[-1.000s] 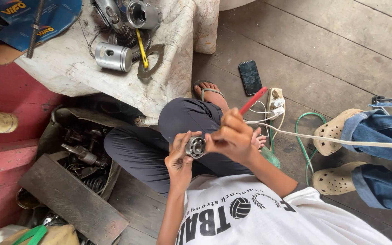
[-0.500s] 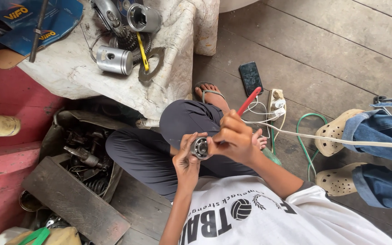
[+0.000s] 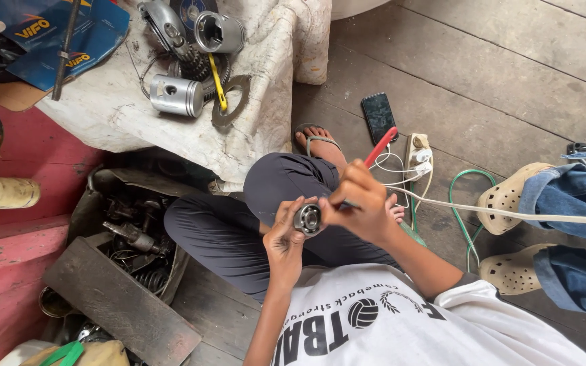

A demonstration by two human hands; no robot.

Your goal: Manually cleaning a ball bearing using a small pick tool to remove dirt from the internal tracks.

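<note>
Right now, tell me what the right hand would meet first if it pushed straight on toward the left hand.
The round metal bearing, held in the left hand; the right hand is already almost against it.

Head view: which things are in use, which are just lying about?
In use:
- left hand holds bearing
- right hand holds red-handled tool against it

Lying about:
- pistons on cloth
- phone on floor
- power strip
- green cable
- crate of parts

Round metal bearing: steel ring, dark centre hole, open face turned up toward camera. Pinched at rim between fingers, held in air above dark-trousered lap. Red-handled tool: slim, tilted, handle pointing up-right, tip meeting bearing.
</note>
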